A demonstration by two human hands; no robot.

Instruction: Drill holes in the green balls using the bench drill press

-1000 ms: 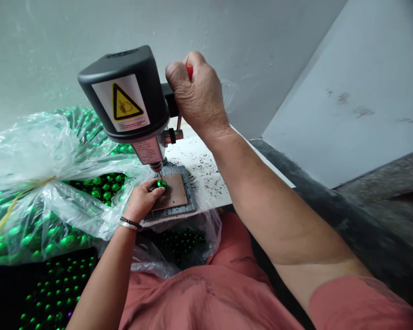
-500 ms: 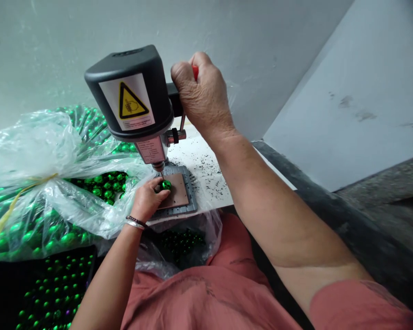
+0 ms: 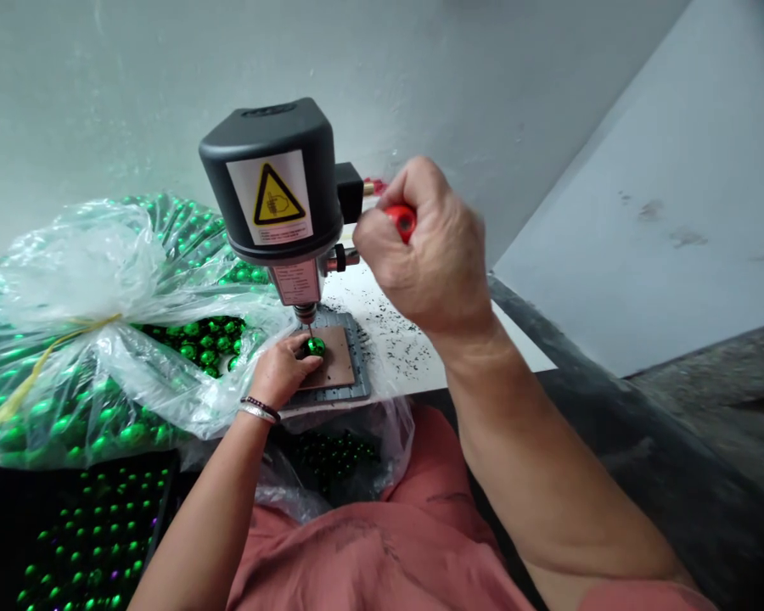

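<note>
My left hand [image 3: 283, 368] pinches a shiny green ball [image 3: 317, 346] between thumb and fingers. The ball rests on a brown square board [image 3: 334, 361] lying on the grey base plate [image 3: 357, 382] of a bench drill press [image 3: 273, 187]. Its thin bit [image 3: 310, 329] points down at the top of the ball; I cannot tell whether the tip is inside it. My right hand [image 3: 429, 246] is wrapped around the red-ended feed lever [image 3: 402, 223] to the right of the black drill head.
An open plastic bag of green balls [image 3: 191, 339] lies left of the drill, by a tied bag [image 3: 89, 280]. Dark shavings [image 3: 398, 339] litter the white table. Another bag [image 3: 337, 458] with small balls hangs at my lap. A black tray [image 3: 95, 535] holds rows of green balls.
My right hand has swung the lever down and toward me, its red end now facing me. My left hand still holds the ball beneath the bit. The view has shifted slightly.
</note>
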